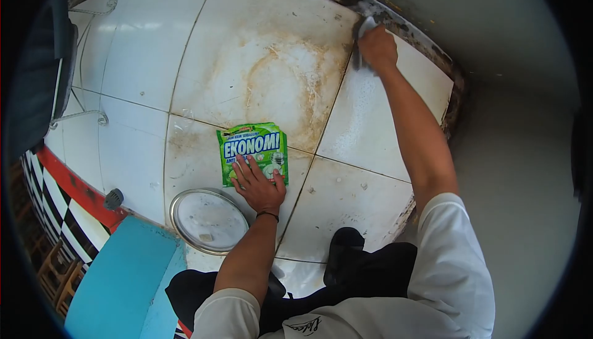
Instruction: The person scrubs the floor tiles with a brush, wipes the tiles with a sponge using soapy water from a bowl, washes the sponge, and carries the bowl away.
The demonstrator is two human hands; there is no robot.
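My left hand lies with fingers spread on a green detergent packet marked EKONOMI, which rests on the tiled floor. At the far right, my right hand is closed around a scrub brush with a pale back and a dark, blurred edge. The brush is against the floor beside the wall's base. Thin whitish suds streak the tile below it. Brown stains mark the large tile between the packet and the brush.
A round, metal-rimmed lid-like object lies left of my left forearm. A grimy skirting edge runs along the grey wall. At left are a dark chair-like object with white scrolled metalwork, a blue panel and a red edge.
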